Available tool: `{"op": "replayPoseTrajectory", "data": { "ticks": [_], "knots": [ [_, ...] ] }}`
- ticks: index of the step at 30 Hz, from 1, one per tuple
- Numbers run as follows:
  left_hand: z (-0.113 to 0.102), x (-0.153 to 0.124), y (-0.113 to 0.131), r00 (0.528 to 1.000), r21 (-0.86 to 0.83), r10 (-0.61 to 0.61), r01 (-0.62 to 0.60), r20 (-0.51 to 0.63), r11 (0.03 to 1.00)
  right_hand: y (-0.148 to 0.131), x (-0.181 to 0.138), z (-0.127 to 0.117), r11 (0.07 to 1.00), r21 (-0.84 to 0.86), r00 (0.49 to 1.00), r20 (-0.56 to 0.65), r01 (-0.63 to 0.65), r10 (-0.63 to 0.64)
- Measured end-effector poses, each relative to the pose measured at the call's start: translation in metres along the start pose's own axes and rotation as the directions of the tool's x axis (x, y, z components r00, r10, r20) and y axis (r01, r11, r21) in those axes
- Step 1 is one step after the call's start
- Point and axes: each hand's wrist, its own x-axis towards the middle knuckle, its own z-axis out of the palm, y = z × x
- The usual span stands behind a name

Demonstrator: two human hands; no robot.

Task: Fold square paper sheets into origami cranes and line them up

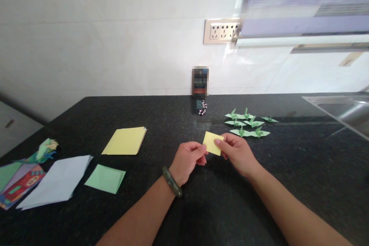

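Note:
A small yellow paper square (pixel 211 144) is pinched between my two hands above the dark counter. My left hand (pixel 188 159), with a dark green bangle (pixel 172 182) at the wrist, grips its left corner between thumb and fingers. On the paper's right side, the thumb of my right hand (pixel 238 153) presses on its face while the fingers curl behind. Several green folded paper cranes (pixel 253 123) stand beyond my right hand. To the left lie a stack of yellow paper (pixel 125 141) and a folded sheet of light green paper (pixel 105 178).
White sheets (pixel 59 180), a colourful paper packet (pixel 21 186) and a crumpled paper figure (pixel 46 150) lie at far left. Against the wall leans a phone (pixel 200 81) with a beaded strap (pixel 203 107). A metal sink (pixel 343 109) is set in at the right, below a wall socket (pixel 221 31).

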Motion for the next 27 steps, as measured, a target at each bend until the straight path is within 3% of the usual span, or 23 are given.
{"op": "replayPoseTrajectory", "data": {
  "ticks": [5,12,19,27],
  "knots": [
    [0.0001,0.0030,-0.0023,0.991,-0.118,0.072,-0.085,-0.114,0.989,-0.0012,-0.0012,0.0023,0.993,0.068,0.992,0.090,-0.100,0.093],
    [-0.0011,0.0020,-0.0004,0.992,-0.247,0.103,-0.116,-0.067,0.962,0.0006,0.0021,0.0023,0.918,0.305,0.965,0.152,-0.252,0.214],
    [0.0014,0.0015,0.0026,0.986,-0.219,0.122,-0.144,-0.112,0.965,0.0007,0.0027,0.0009,0.904,0.322,0.956,0.179,-0.279,0.232],
    [0.0005,0.0004,0.0038,0.990,-0.244,0.125,-0.138,-0.068,0.960,0.0024,0.0030,0.0000,0.902,0.329,0.957,0.168,-0.281,0.237]
  ]
}}
